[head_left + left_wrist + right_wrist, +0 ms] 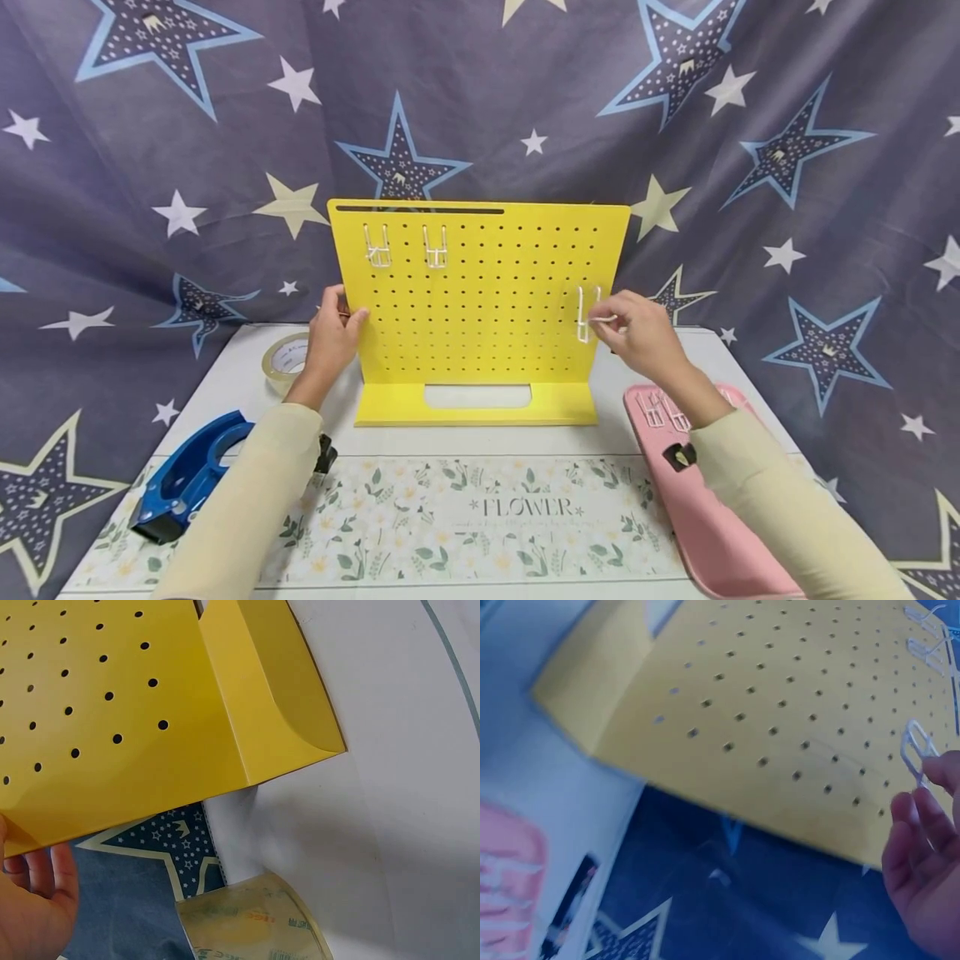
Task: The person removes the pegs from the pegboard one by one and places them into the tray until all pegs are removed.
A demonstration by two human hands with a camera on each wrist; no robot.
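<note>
A yellow pegboard (472, 377) stands upright on its folded base on the table. My left hand (333, 333) grips its left edge, thumb on the front and fingers behind. At the right side of the board, my right hand (641, 329) pinches a white wire hook (907, 754) between thumb and fingertips. That hook is held right at the board's face, at mid height near the right edge. Two similar white hooks hang in the top rows, one at the upper left (378, 260) and another (436, 261) just right of it.
A pink tray (720, 517) with several white hooks (654, 414) lies at the right, under my right forearm. On the left are a roll of clear tape (277, 367) and a blue tape dispenser (187, 475). A flowered mat (420, 542) covers the table's front; a star-patterned curtain (480, 67) hangs behind.
</note>
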